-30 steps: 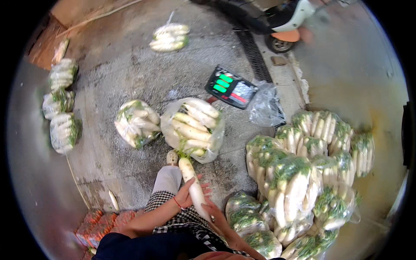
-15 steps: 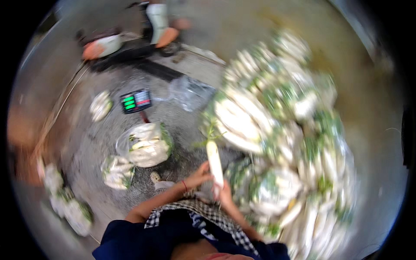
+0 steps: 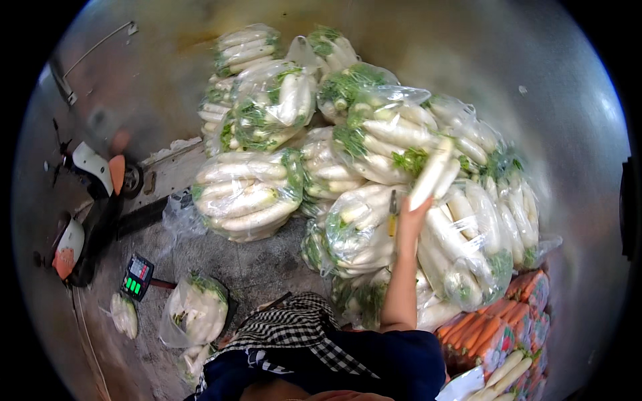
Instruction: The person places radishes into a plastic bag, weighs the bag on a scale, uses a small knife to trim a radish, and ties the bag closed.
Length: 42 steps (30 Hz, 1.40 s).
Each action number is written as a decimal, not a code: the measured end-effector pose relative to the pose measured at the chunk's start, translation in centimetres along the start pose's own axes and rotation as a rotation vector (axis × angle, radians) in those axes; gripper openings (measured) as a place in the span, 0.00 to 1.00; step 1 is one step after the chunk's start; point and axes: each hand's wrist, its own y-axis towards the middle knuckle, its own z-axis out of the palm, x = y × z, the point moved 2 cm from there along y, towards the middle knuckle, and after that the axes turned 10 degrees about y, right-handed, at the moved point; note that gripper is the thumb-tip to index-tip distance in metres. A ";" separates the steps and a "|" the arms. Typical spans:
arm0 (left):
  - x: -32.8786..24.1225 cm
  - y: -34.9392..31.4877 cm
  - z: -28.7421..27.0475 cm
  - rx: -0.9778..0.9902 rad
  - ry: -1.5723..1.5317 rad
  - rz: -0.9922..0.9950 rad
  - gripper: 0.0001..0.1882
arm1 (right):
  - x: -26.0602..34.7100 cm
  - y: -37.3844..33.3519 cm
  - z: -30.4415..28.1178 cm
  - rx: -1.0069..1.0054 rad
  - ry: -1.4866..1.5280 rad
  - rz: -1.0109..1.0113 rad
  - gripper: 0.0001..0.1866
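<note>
My right hand [image 3: 414,217] reaches out over a pile of bagged white radishes and is closed on the lower end of a daikon [image 3: 429,179]. The daikon tilts with its far end up and to the right, and leafy green tops [image 3: 411,160] show beside it. Under and around the hand lie clear plastic bags of daikons [image 3: 361,224]. Just left of my wrist, a small tool with a yellow handle [image 3: 392,222] rests against one bag. My left hand does not show.
Bagged carrots [image 3: 478,334] and loose daikons [image 3: 509,374] lie at the lower right. On the left, a digital scale display [image 3: 137,275] stands by a bag of daikons [image 3: 197,311] and a smaller one [image 3: 124,315]. A parked scooter [image 3: 87,207] is at far left.
My view has swung right toward the pile. The daikon, held in both hands before, is now in my right hand, extended over the bags. My left hand has left the view.
</note>
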 end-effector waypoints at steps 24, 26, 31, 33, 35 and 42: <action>16.4 -5.4 -8.4 -0.588 -0.749 -0.055 0.23 | 13.2 -44.6 28.3 2.010 0.093 -0.613 0.21; 17.4 -4.4 -13.4 -0.681 -0.661 -0.120 0.30 | 14.4 -54.9 29.5 2.331 0.089 -0.195 0.18; 19.7 1.6 -24.7 -1.055 -0.204 -0.444 0.49 | 11.7 -76.7 36.5 2.475 -0.088 -0.600 0.15; 22.0 5.3 -28.2 -1.171 -0.117 -0.518 0.51 | 7.0 -84.3 39.8 2.451 -0.090 -0.002 0.14; 25.3 10.0 -30.9 -1.045 -0.230 -0.518 0.45 | 1.4 -92.8 43.4 2.378 -0.170 0.039 0.13; 33.0 16.8 -30.1 -0.773 -0.917 -0.050 0.16 | -21.7 -104.2 60.0 2.155 -0.083 -0.641 0.15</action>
